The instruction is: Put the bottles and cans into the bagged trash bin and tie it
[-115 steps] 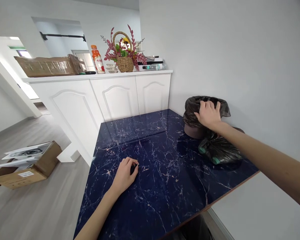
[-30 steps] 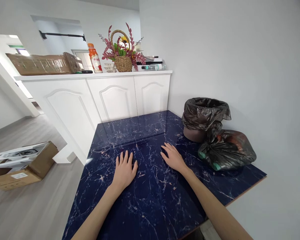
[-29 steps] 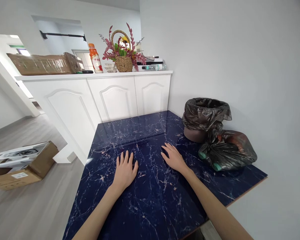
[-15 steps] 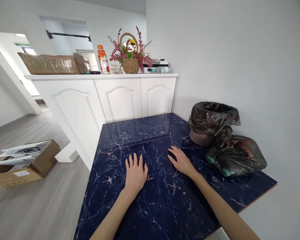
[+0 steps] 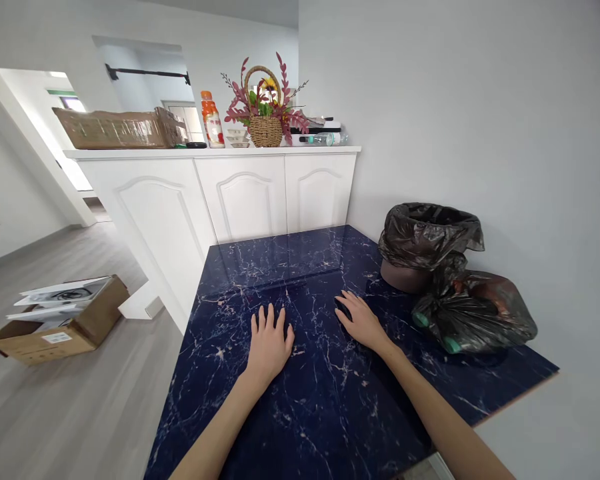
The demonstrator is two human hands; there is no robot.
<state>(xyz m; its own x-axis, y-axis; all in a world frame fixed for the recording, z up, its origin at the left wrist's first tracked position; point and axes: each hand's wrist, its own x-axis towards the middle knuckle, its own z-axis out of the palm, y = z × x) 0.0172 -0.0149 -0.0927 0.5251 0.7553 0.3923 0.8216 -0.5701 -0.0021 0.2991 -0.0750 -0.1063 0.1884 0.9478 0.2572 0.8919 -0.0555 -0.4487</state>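
Note:
My left hand (image 5: 269, 343) lies palm down on the dark blue marbled tabletop (image 5: 300, 393), fingers apart and holding nothing. To its right, my right hand (image 5: 363, 321) also rests on the tabletop, its fingers stretched out toward the left and nothing in them. Nearest to the right hand are a bin lined with a black plastic bag (image 5: 409, 277) and a tied black plastic bag (image 5: 490, 317) with green bits showing at its left end. Both stand on the table's right side, apart from the hand.
Behind the table is a white cabinet (image 5: 245, 200). On it stand a cardboard box (image 5: 120, 131), an orange-capped bottle (image 5: 213, 123), a flower basket (image 5: 266, 131) and a clear plastic bottle (image 5: 325, 139). An open carton (image 5: 55, 340) with papers sits on the floor at left. A wall rises at right.
The whole view has shifted slightly, so the background sits a little further right. Both hands keep nearly the same place and pose on the tabletop.

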